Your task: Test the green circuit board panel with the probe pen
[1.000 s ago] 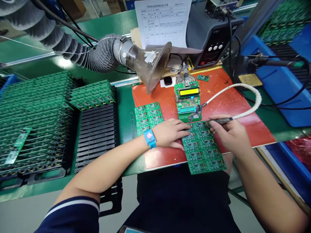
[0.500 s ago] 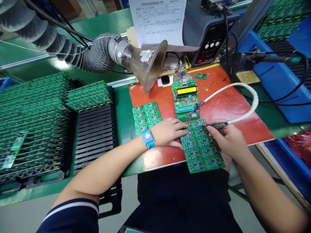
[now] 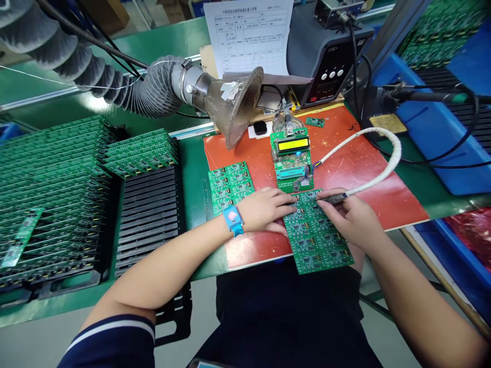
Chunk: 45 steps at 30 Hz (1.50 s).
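Note:
A green circuit board panel (image 3: 314,240) lies at the front edge of the red mat, its near end overhanging the edge. My left hand (image 3: 266,209), with a blue wrist strap (image 3: 233,219), lies with fingers stretched onto the panel's upper left. In my right hand (image 3: 355,217) is a probe (image 3: 334,199) on a white-wrapped cable (image 3: 395,153), gripped like a pen. Its tip is at the panel's upper right; contact there cannot be made out. Just beyond the panel stands a programmer board (image 3: 293,161) with a lit yellow display, to which the cable runs.
A second board panel (image 3: 230,184) lies left on the red mat (image 3: 264,250). Black racks (image 3: 149,214) of upright green boards fill the left side. A fume extractor nozzle (image 3: 241,107) overhangs the back. A soldering station (image 3: 326,61) and blue bin (image 3: 433,138) stand right.
My right hand and the probe have shifted slightly left across the panel's upper part. The cable loop has followed. My left hand stays in place.

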{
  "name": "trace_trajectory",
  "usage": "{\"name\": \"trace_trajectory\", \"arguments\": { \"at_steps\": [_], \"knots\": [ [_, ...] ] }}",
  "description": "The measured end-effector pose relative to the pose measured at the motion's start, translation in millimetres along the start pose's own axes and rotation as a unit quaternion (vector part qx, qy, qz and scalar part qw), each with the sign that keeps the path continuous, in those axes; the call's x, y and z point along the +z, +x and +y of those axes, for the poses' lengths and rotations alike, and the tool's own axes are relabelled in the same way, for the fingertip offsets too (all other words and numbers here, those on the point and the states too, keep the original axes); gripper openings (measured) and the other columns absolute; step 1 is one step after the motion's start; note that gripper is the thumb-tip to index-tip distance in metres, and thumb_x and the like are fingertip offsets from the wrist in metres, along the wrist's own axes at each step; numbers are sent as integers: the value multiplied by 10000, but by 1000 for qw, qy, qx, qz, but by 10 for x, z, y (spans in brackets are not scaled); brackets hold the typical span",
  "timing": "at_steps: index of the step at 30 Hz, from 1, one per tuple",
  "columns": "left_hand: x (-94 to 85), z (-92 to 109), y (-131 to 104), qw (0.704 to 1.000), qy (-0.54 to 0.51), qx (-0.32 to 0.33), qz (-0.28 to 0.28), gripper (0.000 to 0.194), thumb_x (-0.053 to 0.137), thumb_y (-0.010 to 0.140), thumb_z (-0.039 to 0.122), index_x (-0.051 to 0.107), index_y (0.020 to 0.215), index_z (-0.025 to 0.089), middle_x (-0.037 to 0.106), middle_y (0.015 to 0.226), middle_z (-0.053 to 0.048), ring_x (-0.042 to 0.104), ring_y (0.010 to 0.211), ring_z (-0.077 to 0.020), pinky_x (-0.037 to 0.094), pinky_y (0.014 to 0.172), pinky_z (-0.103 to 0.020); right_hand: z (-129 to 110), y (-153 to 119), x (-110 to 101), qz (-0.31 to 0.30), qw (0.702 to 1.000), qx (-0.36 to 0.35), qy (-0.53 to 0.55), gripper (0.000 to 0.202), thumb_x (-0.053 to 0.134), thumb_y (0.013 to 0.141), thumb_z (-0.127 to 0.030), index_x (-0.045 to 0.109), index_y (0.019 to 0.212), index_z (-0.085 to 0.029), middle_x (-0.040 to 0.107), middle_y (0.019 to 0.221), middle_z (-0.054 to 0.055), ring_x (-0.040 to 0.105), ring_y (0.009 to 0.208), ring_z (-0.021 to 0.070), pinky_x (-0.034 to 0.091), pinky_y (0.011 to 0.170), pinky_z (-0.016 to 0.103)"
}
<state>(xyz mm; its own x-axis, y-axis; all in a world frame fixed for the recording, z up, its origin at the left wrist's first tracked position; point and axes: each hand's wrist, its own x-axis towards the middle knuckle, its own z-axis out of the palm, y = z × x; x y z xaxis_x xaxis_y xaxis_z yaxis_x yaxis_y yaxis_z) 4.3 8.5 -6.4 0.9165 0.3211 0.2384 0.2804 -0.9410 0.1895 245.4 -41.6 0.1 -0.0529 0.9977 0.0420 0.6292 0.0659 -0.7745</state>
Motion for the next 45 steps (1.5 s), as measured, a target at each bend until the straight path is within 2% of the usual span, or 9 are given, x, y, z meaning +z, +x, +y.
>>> {"name": "trace_trajectory", "arguments": {
  "at_steps": [6,12,17,22,25,31,39,45],
  "knots": [
    [4,-2,-7,1000,5,-4,-5,588,466,866,629,558,1195,150,565,1285,-124,536,1105,-260,472,877,-395,5,-7,40,31,999,8,-2,148,582,827,-328,639,888,-206,694,850,70,650,712,214,522,571,315],
    [9,2,-4,1000,-1,-7,-9,580,459,874,625,557,1195,153,560,1292,-123,535,1111,-260,470,880,-391,23,2,19,13,1000,13,23,177,582,837,-346,634,913,-195,695,875,82,655,786,226,527,602,321],
    [0,4,-5,1000,2,-5,-5,570,447,884,620,561,1189,153,563,1287,-121,541,1100,-257,462,879,-380,20,7,8,15,999,6,38,198,582,835,-358,634,916,-185,699,875,78,657,771,212,532,608,307],
    [15,-2,-12,1000,3,1,7,582,434,886,625,560,1188,144,569,1281,-115,542,1089,-260,468,864,-388,31,1,28,37,999,-10,-4,152,586,822,-324,649,866,-193,693,785,58,637,628,177,480,498,261],
    [19,-3,-11,1000,6,5,8,587,428,889,625,562,1191,140,570,1281,-116,543,1082,-263,474,851,-392,60,-8,35,45,999,-16,-15,151,586,825,-325,652,864,-196,694,782,60,634,618,179,457,475,259],
    [16,-5,-7,1000,7,2,5,590,435,881,631,565,1191,147,568,1280,-119,539,1087,-257,471,862,-387,85,-21,28,41,999,-20,14,179,576,849,-349,654,898,-195,703,840,72,656,708,200,488,536,275],
    [21,-4,-8,1000,10,-2,-5,591,431,882,632,565,1195,150,561,1288,-130,533,1099,-257,465,874,-387,68,-55,109,112,992,-55,-37,144,573,859,-317,645,833,-194,692,824,67,654,691,192,521,608,285],
    [25,-2,-15,1000,11,0,0,599,414,889,632,558,1203,142,562,1290,-118,539,1089,-262,474,850,-389,105,-71,98,85,995,-42,19,175,576,875,-351,648,908,-194,689,888,71,659,787,208,527,683,312]
  ]
}}
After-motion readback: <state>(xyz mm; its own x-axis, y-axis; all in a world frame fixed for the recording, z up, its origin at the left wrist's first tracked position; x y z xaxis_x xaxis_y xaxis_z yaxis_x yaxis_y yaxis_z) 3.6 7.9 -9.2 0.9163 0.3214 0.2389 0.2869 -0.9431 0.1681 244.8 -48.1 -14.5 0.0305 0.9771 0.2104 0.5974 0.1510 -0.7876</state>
